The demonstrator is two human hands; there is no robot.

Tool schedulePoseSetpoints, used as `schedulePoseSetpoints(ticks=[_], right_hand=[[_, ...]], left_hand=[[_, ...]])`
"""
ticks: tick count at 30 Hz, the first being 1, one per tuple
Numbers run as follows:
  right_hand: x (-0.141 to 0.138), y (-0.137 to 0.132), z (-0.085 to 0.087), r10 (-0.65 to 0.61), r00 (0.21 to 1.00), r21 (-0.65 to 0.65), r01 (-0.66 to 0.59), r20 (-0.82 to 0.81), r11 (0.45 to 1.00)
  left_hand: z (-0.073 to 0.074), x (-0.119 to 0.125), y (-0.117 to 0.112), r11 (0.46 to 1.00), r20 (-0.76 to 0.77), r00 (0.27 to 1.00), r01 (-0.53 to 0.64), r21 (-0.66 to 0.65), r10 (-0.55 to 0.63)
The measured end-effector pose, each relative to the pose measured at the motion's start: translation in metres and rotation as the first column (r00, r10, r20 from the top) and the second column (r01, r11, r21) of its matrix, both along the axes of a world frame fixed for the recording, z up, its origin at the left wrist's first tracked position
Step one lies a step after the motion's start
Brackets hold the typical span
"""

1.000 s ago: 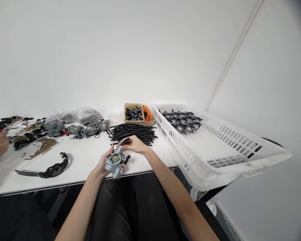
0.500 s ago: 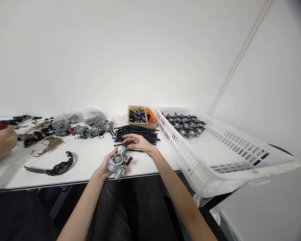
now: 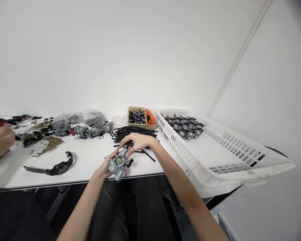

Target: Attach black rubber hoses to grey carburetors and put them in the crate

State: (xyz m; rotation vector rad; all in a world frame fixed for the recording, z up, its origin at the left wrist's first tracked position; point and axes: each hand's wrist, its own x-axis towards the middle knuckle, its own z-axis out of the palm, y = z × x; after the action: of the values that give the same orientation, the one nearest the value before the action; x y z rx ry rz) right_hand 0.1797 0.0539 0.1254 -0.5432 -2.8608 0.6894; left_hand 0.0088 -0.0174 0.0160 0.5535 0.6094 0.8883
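Left hand [image 3: 104, 167] wraps carburetor [image 3: 119, 163], fingers curled beneath body; right hand [image 3: 138, 141] pinches short black hose [image 3: 127, 145] at carburetor top, above loose black hoses [image 3: 134, 133].

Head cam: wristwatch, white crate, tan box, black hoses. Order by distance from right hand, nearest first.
From the right hand, on the carburetor:
1. Black hoses, just beyond the hand on the table.
2. Tan box, behind the hoses.
3. White crate, off to the right.
4. Wristwatch, well left of both hands.
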Motion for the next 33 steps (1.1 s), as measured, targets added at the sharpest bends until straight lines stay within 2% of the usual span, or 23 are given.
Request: schedulePoseSetpoints(ticks=[3,6,10,12,16,18,21,24,27,30,33], right_hand=[[-0.001,-0.003,0.000,-0.131,0.990,0.114,0.125,0.045,0.986],[-0.002,-0.004,-0.001,-0.085,0.994,0.128,0.077,0.064,0.989],[-0.004,-0.008,-0.001,-0.034,0.999,0.165,0.038,-0.028,0.986],[-0.003,-0.009,-0.002,-0.027,0.998,0.099,0.032,-0.052,0.995],[0.006,-0.006,-0.009,-0.063,0.989,-0.161,0.041,-0.131,0.986],[0.011,-0.004,-0.016,-0.116,0.966,-0.316,0.038,-0.229,0.948],[0.013,-0.003,-0.030,-0.244,0.900,-0.511,0.027,-0.362,0.859],[0.008,-0.004,-0.045,-0.364,0.829,-0.581,0.059,-0.425,0.812],[0.002,-0.007,-0.058,-0.428,0.795,-0.637,0.068,-0.430,0.768],[0.005,-0.011,-0.068,-0.467,0.777,-0.725,0.020,-0.422,0.689],[0.012,-0.017,-0.077,-0.479,0.755,-0.766,-0.048,-0.448,0.642]], left_hand=[[0.000,0.000,0.000,0.998,-0.097,0.995,-0.019,0.057,0.025],[0.000,0.000,0.000,0.998,-0.122,0.993,0.000,0.065,0.008],[-0.001,0.000,0.000,0.997,-0.115,0.993,-0.033,0.063,0.040],[-0.003,0.000,0.001,0.998,-0.107,0.994,-0.002,0.071,0.010],[-0.004,0.000,0.002,0.996,-0.105,0.994,0.051,0.077,-0.043],[-0.003,0.000,0.002,0.996,-0.106,0.994,0.028,0.082,-0.019],[0.000,0.001,0.000,0.996,-0.120,0.993,0.008,0.093,0.003],[0.000,0.003,-0.001,0.994,-0.140,0.990,-0.009,0.106,0.024],[-0.001,0.003,-0.001,0.994,-0.141,0.989,-0.038,0.103,0.052],[-0.002,0.003,-0.001,0.994,-0.138,0.988,-0.052,0.094,0.065],[-0.001,0.004,-0.001,0.994,-0.117,0.991,-0.059,0.096,0.070]])
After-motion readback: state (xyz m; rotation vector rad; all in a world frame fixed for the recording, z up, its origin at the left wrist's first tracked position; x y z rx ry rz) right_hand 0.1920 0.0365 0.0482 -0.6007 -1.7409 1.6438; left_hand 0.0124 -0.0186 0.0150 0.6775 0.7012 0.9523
